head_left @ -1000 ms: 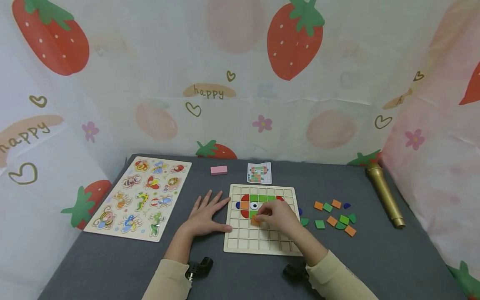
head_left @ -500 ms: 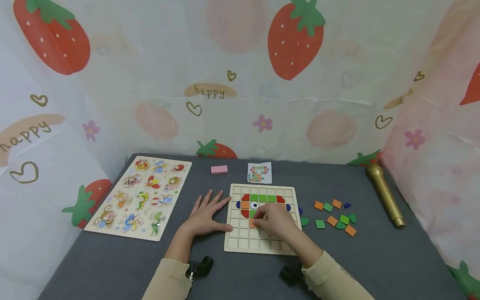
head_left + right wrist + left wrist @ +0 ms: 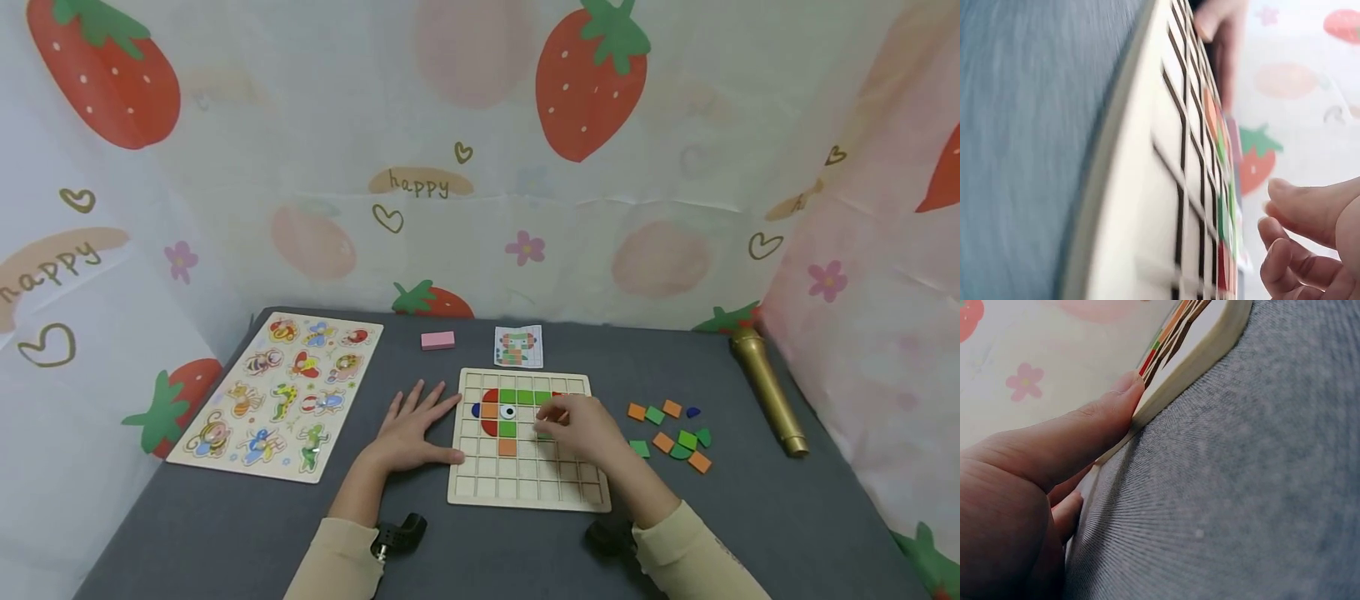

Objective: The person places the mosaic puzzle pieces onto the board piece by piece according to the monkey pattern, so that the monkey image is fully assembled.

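Observation:
A pale wooden grid board (image 3: 486, 489) lies on the dark cloth. Colored tiles fill part of its upper half: green squares (image 3: 525, 397), red curved pieces and a white tile with an eye (image 3: 507, 412). One orange square (image 3: 507, 447) sits in a cell below the green one. My left hand (image 3: 408, 437) rests palm down beside the board, fingers spread, its thumb (image 3: 1107, 419) at the board's edge. Above the board's right half hovers my right hand (image 3: 579, 427), fingers loosely bent; the right wrist view shows nothing between thumb and fingertips. It covers some tiles.
Loose orange, green and blue tiles (image 3: 663, 443) lie right of the board. Behind it are a small pattern card (image 3: 518, 346) and a pink block (image 3: 438, 341). An insect picture board (image 3: 258, 408) lies left, a gold cylinder (image 3: 770, 393) far right.
My right hand has let go of the orange square, which now sits in its cell, and moved right across the board. My left hand has stayed in place.

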A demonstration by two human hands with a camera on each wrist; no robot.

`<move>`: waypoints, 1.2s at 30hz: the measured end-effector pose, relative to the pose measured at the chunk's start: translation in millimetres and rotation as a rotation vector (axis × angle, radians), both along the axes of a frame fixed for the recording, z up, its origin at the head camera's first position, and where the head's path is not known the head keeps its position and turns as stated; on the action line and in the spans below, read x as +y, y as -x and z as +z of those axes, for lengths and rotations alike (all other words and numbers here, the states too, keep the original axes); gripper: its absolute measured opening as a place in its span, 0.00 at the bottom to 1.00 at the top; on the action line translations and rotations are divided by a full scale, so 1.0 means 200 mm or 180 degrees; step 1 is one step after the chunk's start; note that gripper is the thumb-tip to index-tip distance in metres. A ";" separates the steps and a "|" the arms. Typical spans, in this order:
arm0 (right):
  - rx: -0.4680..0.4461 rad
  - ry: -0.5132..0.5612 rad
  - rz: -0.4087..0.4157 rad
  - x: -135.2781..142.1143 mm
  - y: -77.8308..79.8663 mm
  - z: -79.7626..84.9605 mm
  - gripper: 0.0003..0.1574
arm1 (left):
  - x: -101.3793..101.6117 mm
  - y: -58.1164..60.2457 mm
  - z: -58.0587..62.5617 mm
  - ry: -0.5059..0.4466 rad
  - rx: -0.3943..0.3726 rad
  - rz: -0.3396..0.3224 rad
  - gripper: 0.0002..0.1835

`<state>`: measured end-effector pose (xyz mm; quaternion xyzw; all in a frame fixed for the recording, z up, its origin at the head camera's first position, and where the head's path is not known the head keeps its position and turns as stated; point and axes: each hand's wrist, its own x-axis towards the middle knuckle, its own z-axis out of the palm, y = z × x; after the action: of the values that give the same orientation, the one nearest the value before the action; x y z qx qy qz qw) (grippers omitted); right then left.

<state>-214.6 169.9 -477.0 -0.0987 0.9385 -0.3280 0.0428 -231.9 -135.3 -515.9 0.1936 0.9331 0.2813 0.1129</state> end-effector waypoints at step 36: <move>-0.0279 -0.0563 -0.0679 0.61 0.08 -0.02 0.19 | 0.01 0.00 0.01 0.0031 -0.0052 -0.0016 0.55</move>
<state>-230.4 291.4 -480.5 0.0203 0.9662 -0.2506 0.0572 -231.7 -133.6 -513.9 0.1931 0.9330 0.2780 0.1223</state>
